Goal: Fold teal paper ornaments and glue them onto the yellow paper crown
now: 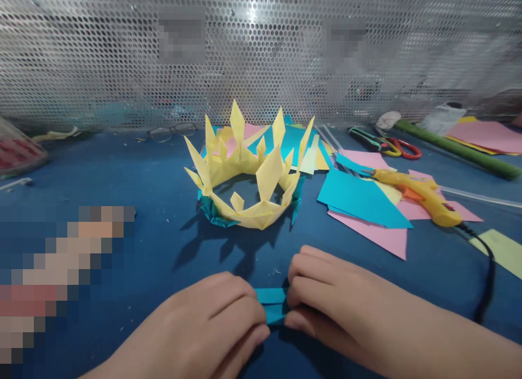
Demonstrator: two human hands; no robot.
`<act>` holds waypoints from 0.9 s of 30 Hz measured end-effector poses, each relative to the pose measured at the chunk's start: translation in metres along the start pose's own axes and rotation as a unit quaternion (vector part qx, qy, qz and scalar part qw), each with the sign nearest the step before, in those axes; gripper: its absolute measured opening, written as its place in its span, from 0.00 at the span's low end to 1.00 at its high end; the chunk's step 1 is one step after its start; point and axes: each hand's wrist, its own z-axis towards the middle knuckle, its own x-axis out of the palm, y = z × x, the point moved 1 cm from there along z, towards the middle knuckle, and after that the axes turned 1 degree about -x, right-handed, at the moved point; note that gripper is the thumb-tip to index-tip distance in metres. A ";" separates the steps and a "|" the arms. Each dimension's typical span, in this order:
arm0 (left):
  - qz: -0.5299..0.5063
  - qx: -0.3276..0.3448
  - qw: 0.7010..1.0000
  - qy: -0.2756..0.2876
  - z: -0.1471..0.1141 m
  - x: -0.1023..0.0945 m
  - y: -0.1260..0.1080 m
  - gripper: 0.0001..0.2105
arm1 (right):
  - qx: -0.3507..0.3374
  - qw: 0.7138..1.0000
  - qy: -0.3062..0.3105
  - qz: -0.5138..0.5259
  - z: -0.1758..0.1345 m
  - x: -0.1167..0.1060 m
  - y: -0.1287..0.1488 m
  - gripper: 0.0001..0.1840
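Note:
A small piece of folded blue paper (pixel 272 296) lies near the front of the table, its middle showing between my two hands. My left hand (pixel 220 319) is closed on its left end, thumb near the lower edge. The right end is gripped by my right hand (pixel 322 297), fingers curled and thumb below. Most of the paper is hidden under my fingers. Just beyond them stands a yellow paper crown (pixel 267 180) with upright pointed tips and some blue folded pieces around its base.
On the right, a yellow glue gun (pixel 411 188) with a black cord rests over blue paper sheets (pixel 354 197). Behind it are red-handled scissors (pixel 408 149) and a green stick (pixel 460 150). Eyeglasses (pixel 171 131) lie by the perforated metal panel (pixel 253 58). A blurred-out area covers the left.

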 end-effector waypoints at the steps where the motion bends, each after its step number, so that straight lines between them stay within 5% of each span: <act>1: 0.015 -0.001 1.000 0.005 0.000 0.001 -0.001 0.18 | 0.008 1.000 -0.004 -0.002 0.000 0.001 0.001 0.09; 15: 0.107 -0.026 0.986 0.127 0.018 -0.015 -0.006 0.18 | 0.059 0.992 -0.099 -0.050 0.001 0.024 0.003 0.11; 22: 0.284 0.104 0.948 0.095 0.014 -0.012 -0.010 0.17 | 0.069 0.987 -0.132 -0.052 0.004 0.026 0.001 0.09; 24: 0.303 0.086 0.942 0.113 0.015 -0.011 -0.011 0.15 | 0.070 0.987 -0.137 -0.051 0.005 0.027 0.001 0.09; 27: 0.282 0.143 0.940 0.132 0.014 -0.006 -0.012 0.16 | 0.071 0.986 -0.142 -0.052 0.004 0.027 0.001 0.08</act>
